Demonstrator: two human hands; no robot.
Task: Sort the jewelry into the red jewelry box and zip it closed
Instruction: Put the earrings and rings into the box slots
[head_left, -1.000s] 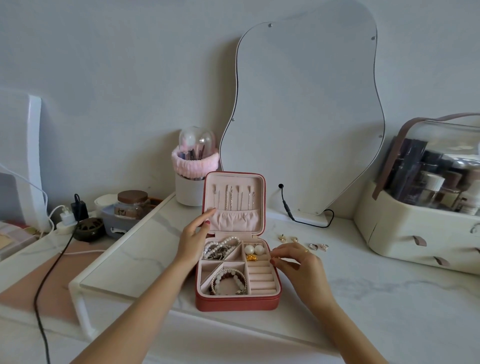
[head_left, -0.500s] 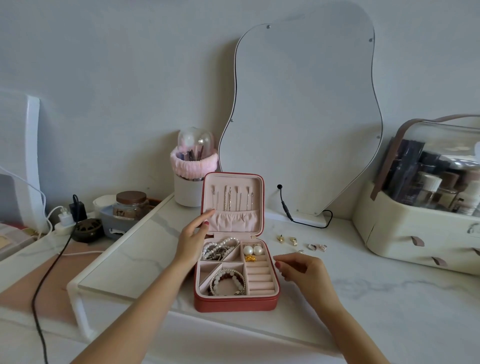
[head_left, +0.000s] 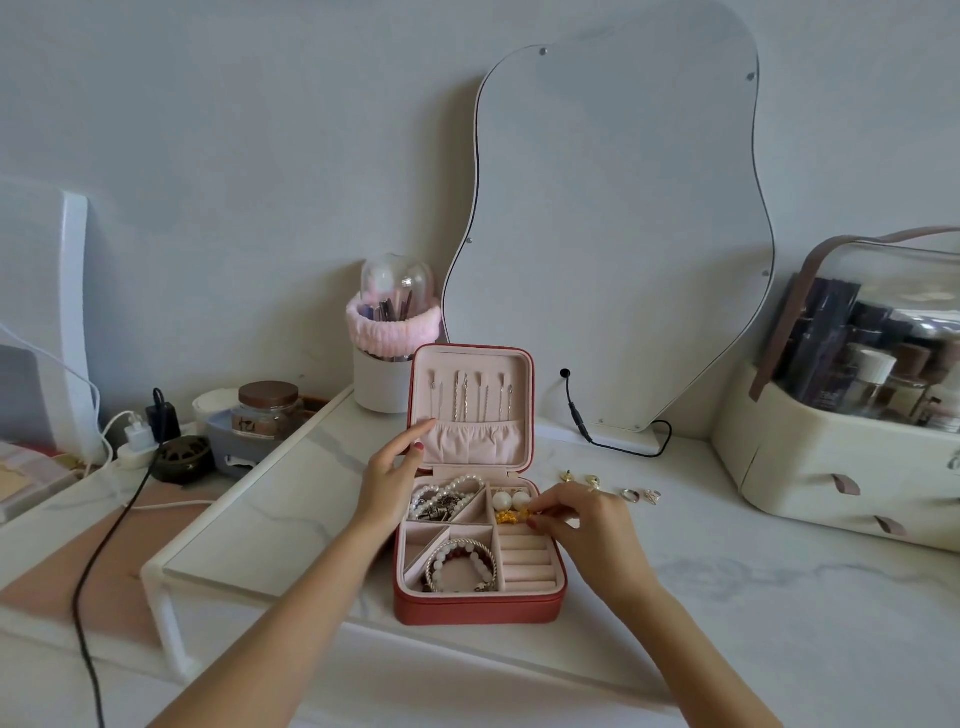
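The red jewelry box lies open on the marble table, its lid upright with thin chains hung inside. Pearl strands, a beaded bracelet, two pearl earrings and a gold piece lie in its compartments. My left hand touches the lid's left edge with straight fingers. My right hand pinches a small gold piece over the upper right compartment. Two gold earrings and two rings lie on the table to the right of the box.
A wavy mirror leans on the wall behind, its black cable trailing on the table. A white brush cup stands behind the box on the left, a cream cosmetics case at right. A jar and chargers sit far left.
My right hand drew back to the table beside the box, then reached in over the upper right compartment with a small gold piece pinched. My left hand stayed on the lid.
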